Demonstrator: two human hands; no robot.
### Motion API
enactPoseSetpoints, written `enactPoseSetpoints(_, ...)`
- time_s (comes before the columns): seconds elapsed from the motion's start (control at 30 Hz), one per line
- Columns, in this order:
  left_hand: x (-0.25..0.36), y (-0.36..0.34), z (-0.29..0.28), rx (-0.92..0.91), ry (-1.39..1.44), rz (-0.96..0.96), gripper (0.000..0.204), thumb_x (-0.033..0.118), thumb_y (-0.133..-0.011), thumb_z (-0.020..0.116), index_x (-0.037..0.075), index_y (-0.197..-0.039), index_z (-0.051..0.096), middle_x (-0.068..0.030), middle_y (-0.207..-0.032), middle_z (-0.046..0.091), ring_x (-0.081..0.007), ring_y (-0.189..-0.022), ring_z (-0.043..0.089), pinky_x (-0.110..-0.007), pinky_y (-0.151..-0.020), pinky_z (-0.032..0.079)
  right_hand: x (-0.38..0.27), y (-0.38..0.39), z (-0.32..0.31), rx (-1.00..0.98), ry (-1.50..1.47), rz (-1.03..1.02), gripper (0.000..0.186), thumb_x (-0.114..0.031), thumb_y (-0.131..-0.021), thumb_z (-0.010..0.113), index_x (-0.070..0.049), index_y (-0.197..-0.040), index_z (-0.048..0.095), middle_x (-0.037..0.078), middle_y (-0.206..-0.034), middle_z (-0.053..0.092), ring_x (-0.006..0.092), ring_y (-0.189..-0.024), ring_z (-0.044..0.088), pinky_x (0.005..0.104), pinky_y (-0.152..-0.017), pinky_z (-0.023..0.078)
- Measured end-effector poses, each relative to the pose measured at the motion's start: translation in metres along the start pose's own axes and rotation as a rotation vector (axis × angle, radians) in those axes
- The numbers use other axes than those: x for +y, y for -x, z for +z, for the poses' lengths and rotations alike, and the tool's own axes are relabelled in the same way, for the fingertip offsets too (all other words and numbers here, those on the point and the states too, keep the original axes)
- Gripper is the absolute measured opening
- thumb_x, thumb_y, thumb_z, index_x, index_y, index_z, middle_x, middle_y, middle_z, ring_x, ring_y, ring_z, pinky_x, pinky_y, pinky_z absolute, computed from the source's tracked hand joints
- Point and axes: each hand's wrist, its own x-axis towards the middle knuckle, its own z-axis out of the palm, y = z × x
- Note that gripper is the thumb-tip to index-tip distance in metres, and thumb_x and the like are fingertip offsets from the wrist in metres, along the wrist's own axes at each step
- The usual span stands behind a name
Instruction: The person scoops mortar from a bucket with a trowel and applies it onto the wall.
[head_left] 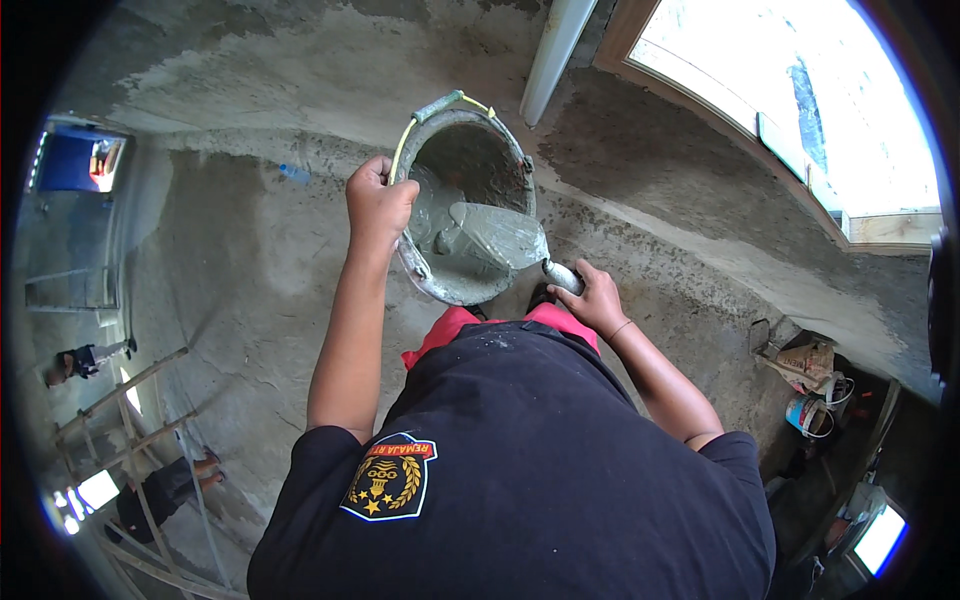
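Note:
A round bucket [470,165] holds wet grey cement and is lifted in front of me, its yellow wire handle with a grey grip at the top. My left hand [383,205] is closed on the bucket's left rim, beside the handle. My right hand [588,298] grips the handle of a trowel [505,238], whose wet, cement-coated blade lies over the bucket's opening at the lower right. My feet are partly hidden below the bucket.
A white pipe [555,55] and wooden-framed window [650,75] are ahead. A small plastic bottle [292,173] lies ahead-left. A sack [800,360] and pails [810,415] stand right. Two people [85,362] [170,495] are at the left near pole scaffolding [135,435].

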Motion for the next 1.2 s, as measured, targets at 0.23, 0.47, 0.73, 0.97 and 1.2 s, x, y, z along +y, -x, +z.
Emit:
enactPoseSetpoints(0.23,-0.003,0.002,-0.003,0.007,0.021,0.003,0.015,-0.009,-0.069,0.060,0.004,-0.071,0.053,0.0028,-0.065,0.052,-0.0048,-0.056,0.044,-0.026,-0.049,0.033,0.008,0.002,0.002,0.039,-0.014,-0.049,0.041,-0.039,-0.086,0.080,-0.005,-0.103,0.065,0.022,-0.087,0.071,0.0439,-0.084,0.069,0.0496,-0.073,0.053)
enactPoseSetpoints(0.47,-0.002,0.005,0.000,0.022,-0.003,-0.037,0.015,-0.009,-0.069,0.060,0.004,-0.073,0.056,0.0010,-0.070,0.056,-0.0071,-0.060,0.048,-0.026,-0.054,0.036,0.013,0.007,0.002,0.061,0.016,-0.031,0.043,-0.039,-0.085,0.080,-0.005,-0.107,0.066,0.022,-0.090,0.072,0.0429,-0.086,0.069,0.0487,-0.074,0.054)
enactPoseSetpoints(0.73,-0.007,0.003,0.004,0.012,-0.013,-0.054,0.016,-0.009,-0.069,0.060,0.005,-0.073,0.054,0.0014,-0.069,0.054,-0.0069,-0.060,0.046,-0.026,-0.054,0.035,0.014,0.008,0.001,0.087,-0.005,-0.005,0.043,-0.039,-0.082,0.083,-0.005,-0.104,0.068,0.022,-0.090,0.072,0.0421,-0.086,0.070,0.0480,-0.074,0.055)
enactPoseSetpoints(0.97,-0.024,-0.004,0.006,0.028,0.020,-0.029,0.015,-0.009,-0.070,0.060,0.005,-0.071,0.053,0.0022,-0.067,0.052,-0.0060,-0.059,0.045,-0.026,-0.052,0.034,0.013,0.011,0.000,0.034,-0.002,0.067,0.042,-0.040,-0.085,0.080,-0.004,-0.102,0.068,0.023,-0.089,0.072,0.0430,-0.085,0.070,0.0490,-0.074,0.054)
enactPoseSetpoints(1.2,-0.042,-0.011,0.012,0.049,0.041,0.003,0.016,-0.008,-0.070,0.060,0.005,-0.069,0.050,0.0045,-0.065,0.048,-0.0038,-0.057,0.040,-0.027,-0.050,0.031,0.031,0.008,0.001,0.087,0.031,0.091,0.042,-0.042,-0.090,0.075,-0.003,-0.104,0.067,0.024,-0.090,0.070,0.0457,-0.086,0.067,0.0517,-0.074,0.053)
